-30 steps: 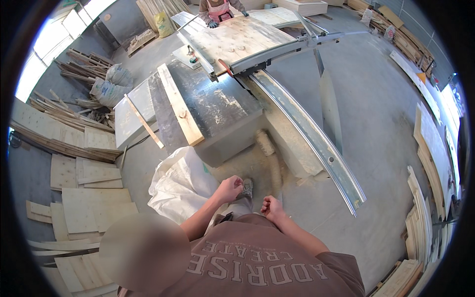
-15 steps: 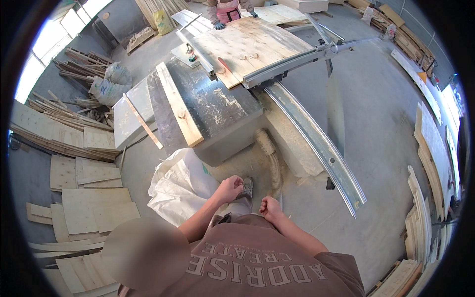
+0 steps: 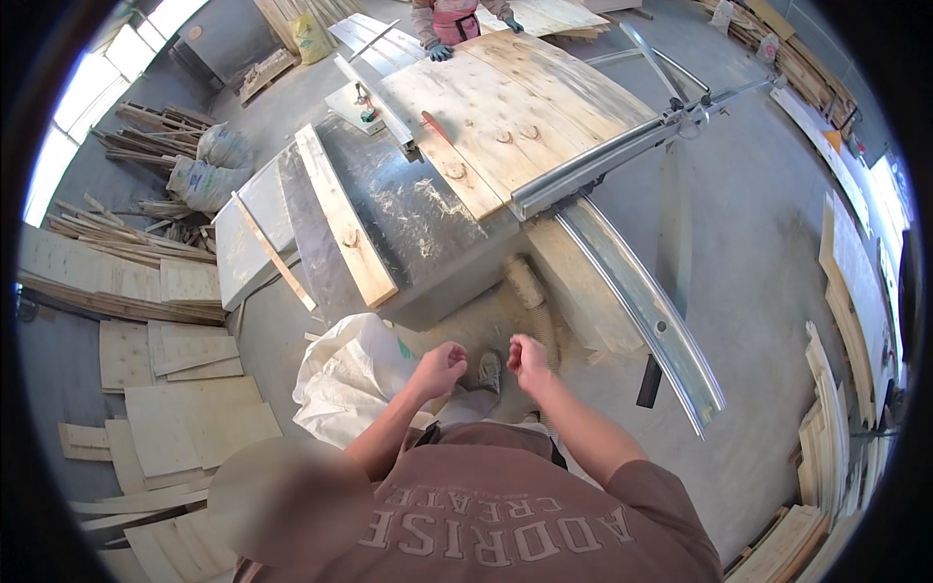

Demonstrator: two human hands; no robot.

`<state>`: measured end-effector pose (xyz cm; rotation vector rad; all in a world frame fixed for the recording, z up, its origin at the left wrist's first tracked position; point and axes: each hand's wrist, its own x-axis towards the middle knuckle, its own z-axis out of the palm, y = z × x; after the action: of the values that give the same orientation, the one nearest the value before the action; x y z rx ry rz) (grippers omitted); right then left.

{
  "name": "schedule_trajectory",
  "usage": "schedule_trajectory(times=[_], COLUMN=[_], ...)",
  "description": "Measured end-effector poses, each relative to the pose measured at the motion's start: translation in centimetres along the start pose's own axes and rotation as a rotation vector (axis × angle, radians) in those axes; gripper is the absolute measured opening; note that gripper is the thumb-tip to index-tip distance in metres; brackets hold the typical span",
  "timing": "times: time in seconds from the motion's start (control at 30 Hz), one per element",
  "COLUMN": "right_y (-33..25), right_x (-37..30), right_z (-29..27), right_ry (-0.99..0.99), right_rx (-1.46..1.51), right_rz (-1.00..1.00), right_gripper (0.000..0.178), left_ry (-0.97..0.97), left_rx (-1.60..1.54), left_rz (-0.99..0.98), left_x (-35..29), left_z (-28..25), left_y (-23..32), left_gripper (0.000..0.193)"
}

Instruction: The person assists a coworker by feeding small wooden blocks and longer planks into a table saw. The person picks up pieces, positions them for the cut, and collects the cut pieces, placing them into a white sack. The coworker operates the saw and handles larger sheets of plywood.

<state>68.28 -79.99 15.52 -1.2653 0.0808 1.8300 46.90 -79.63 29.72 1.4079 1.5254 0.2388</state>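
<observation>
My left hand [image 3: 440, 370] is loosely curled in front of my body, beside a bulging white woven sack [image 3: 342, 374]. Level with it on the other side, my right hand [image 3: 528, 358] is also curled, raised above the floor. Neither hand shows anything in it. Ahead, a large plywood sheet [image 3: 544, 102] lies across a saw table [image 3: 398, 185] strewn with shavings, its near edge against a metal fence on a sliding carriage [image 3: 622, 160]. A red, slim tool or strip [image 3: 435, 124] rests on the sheet. A long narrow board [image 3: 342, 216] lies on the table's left part.
At the sheet's far side stands a co-worker, a gloved hand [image 3: 440, 52] on it. A ribbed dust hose [image 3: 533, 291] drops below the table; a metal rail [image 3: 646, 316] projects toward me on the right. Plywood offcuts [image 3: 199, 418] cover the left floor; panels [image 3: 855, 282] lean at right.
The plywood sheet and its carriage have slid toward me and rightward. Both my hands have moved, the right one rising forward and the left shifting slightly left. The co-worker's hands have moved along with the sheet.
</observation>
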Motion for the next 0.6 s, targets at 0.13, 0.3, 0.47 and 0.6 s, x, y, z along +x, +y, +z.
schedule_trajectory(times=[0.13,0.3,0.47,0.6], right_y=[-4.4,-7.5,-9.3,-9.7], right_x=[6.0,15.4,19.9,22.7], right_z=[4.2,6.7,7.8,5.8], right_ry=[0.044,0.330,0.459,0.530], right_rx=[-0.068,-0.547,-0.723,-0.210], right_rz=[-0.084,-0.526,-0.412,-0.224], right_gripper=[0.011,0.021,0.055,0.051], left_ry=[0.029,0.021,0.019,-0.030], left_rx=[-0.012,-0.011,0.006,0.017], left_rz=[-0.003,0.003,-0.002,0.015], left_x=[2.2,6.0,8.2,10.5], left_z=[-2.1,-4.1,-5.2,-5.6], left_y=[-0.3,-0.1,-0.2,0.6], left_gripper=[0.032,0.032,0.031,0.032])
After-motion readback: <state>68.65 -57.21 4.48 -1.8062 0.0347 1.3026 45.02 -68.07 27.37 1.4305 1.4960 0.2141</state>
